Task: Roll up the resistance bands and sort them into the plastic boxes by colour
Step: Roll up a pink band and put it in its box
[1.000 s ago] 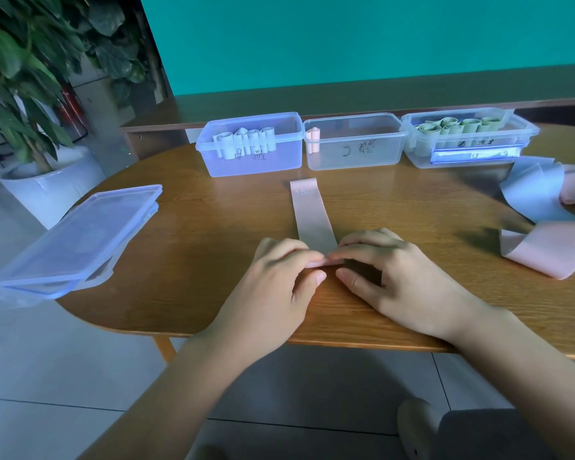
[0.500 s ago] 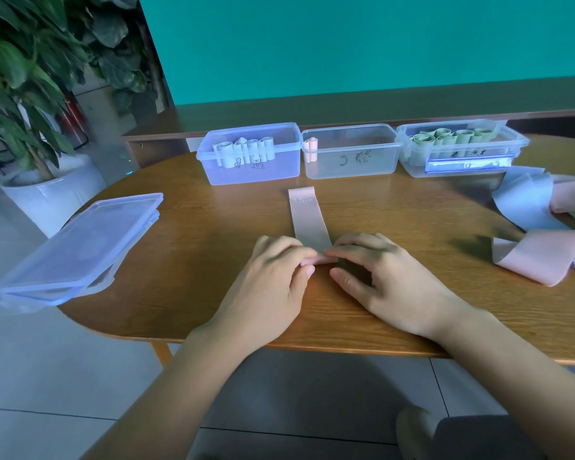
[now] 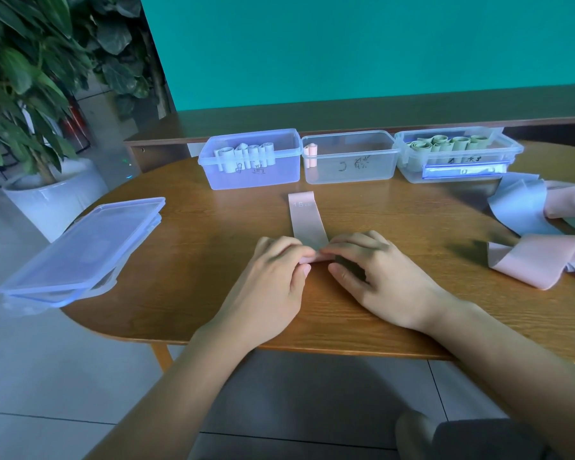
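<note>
While flat on the round wooden table (image 3: 186, 260), pale pink resistance band (image 3: 304, 224) | left hand (image 3: 273, 287), right hand (image 3: 382, 280) fingers pinching its rolled near end.

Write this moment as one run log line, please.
step: rolling | both hands pinch pink band | middle box: one pink roll

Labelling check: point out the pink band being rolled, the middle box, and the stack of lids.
pink band (image 3: 305, 224), head view, flat unrolled stretch.
middle box (image 3: 349, 171), head view, clear front wall.
stack of lids (image 3: 87, 240), head view, top lid's flat face.
</note>
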Available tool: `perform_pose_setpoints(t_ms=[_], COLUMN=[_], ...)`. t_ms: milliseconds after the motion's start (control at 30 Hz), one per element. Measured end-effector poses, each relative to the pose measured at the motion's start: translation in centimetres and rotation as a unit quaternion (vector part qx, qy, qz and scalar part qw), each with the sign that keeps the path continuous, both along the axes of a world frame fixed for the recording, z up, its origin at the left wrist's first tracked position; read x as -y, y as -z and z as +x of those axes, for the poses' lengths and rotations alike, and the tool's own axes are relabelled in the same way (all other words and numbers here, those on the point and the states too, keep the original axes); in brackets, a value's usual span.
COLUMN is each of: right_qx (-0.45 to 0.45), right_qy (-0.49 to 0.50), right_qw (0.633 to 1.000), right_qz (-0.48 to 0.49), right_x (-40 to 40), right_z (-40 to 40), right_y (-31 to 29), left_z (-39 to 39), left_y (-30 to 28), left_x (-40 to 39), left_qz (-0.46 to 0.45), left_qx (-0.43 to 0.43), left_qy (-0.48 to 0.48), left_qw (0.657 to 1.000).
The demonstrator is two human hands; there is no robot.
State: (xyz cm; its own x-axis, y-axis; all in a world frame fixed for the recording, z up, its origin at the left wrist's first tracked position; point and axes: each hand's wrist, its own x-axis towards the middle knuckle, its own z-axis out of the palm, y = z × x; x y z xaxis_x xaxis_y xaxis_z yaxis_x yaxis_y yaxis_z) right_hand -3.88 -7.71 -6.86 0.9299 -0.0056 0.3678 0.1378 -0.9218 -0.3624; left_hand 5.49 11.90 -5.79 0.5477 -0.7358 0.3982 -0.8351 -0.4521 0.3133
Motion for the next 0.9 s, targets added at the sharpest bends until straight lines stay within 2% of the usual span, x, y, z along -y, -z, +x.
perform_pose_setpoints(t_ms=[233, 600, 900], right_qx=[-0.012, -0.003, -0.042], right_qy=[0.008, 0.020, 0.024], right_qw=[1.000, 1.000, 0.999], right_qz=[-0.009, -0.016, -0.013], right_x=[0.2, 0.5, 0.9], right_z=[0.4, 1.7, 2.8], right_y=[0.0, -0.2, -0.4], left_z=[1.2, 1.6, 2.0], left_y=[0.1, 0.3, 0.3], left_x=[0.6, 1.0, 1.8], left_qz=[-0.001, 0.003, -0.028], left_qx=[-0.026, -0.012, 0.027], left_qy=[-0.010, -0.019, -0.025], left_qw=[1.000, 1.000, 0.999])
